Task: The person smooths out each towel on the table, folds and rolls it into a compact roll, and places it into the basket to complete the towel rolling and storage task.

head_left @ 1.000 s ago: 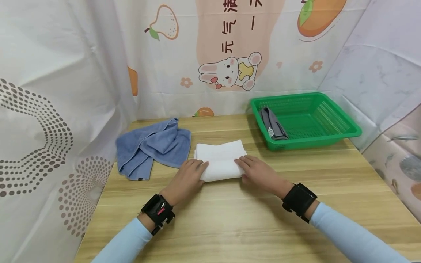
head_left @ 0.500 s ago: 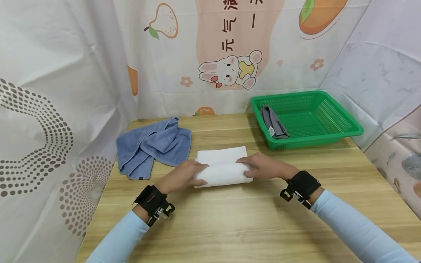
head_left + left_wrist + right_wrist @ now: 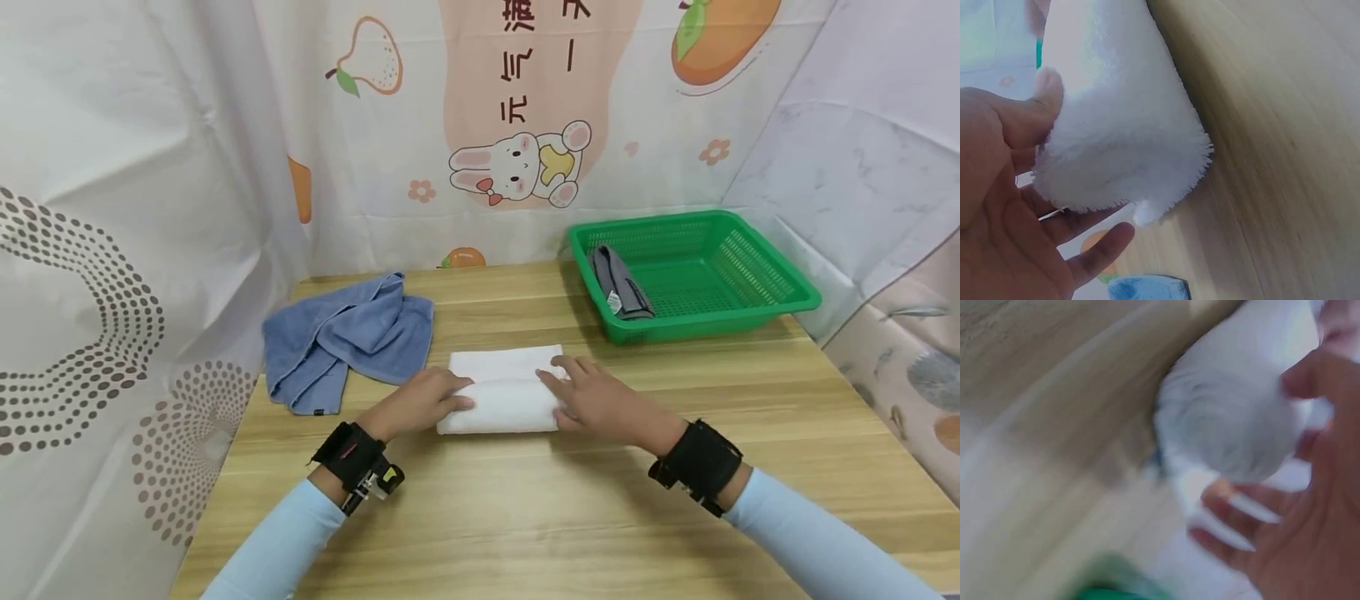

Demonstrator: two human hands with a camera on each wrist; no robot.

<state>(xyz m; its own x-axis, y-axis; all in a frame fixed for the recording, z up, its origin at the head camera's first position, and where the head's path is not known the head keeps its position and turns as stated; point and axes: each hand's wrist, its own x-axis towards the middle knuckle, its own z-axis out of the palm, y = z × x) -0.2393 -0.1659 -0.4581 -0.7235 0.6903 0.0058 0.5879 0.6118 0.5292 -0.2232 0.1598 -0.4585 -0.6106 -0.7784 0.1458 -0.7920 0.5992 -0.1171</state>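
Observation:
A white towel (image 3: 510,404), partly rolled, lies on the wooden table with a flat flap at its far side. My left hand (image 3: 422,402) holds the left end of the roll. In the left wrist view its thumb (image 3: 1049,94) lies on the fluffy towel (image 3: 1122,125), with some fingers partly hidden behind it. At the other end, my right hand (image 3: 600,404) touches the roll with fingers spread. The right wrist view is blurred; there the thumb (image 3: 1304,378) is at the spiral end of the towel (image 3: 1229,431), and the lower fingers stand apart from it.
A crumpled blue towel (image 3: 375,329) lies at the back left of the table. At the back right stands a green plastic basket (image 3: 712,321) with a folded grey cloth (image 3: 621,283) inside. Printed curtains (image 3: 360,167) hang behind and along the sides.
The near part of the towel has been rolled over, and the roll sits slightly closer to me. My right hand's fingers have loosened and spread; both hands stay at the roll's ends.

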